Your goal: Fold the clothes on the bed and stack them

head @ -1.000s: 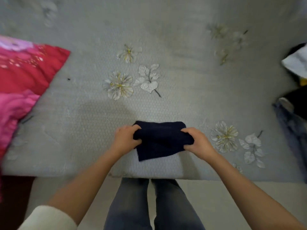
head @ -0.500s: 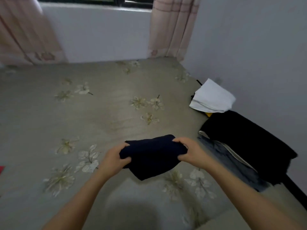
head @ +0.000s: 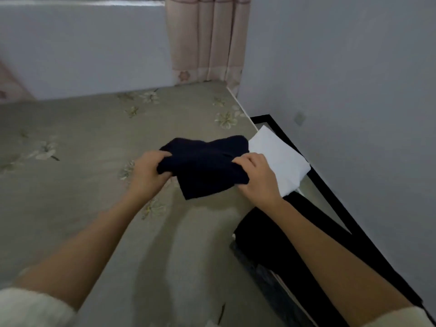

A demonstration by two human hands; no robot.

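Observation:
A folded dark navy garment (head: 203, 168) hangs just above the bed, held at both ends. My left hand (head: 148, 173) grips its left end and my right hand (head: 257, 178) grips its right end. Right beside it, at the bed's right edge, lies a folded white garment (head: 280, 161). Nearer to me along that edge sits a stack with a black garment (head: 278, 237) on top and a bluish-grey one (head: 262, 272) under it.
The bed (head: 82, 185) has a grey-green sheet with flower prints. A black bed frame edge (head: 330, 194) runs along the right, close to the grey wall (head: 354, 90). A pink curtain (head: 205, 38) hangs in the far corner.
Both hands carried the navy garment from the bed's near edge to the right, up beside the white folded piece. The view swung right; the red and pink bedding left the frame.

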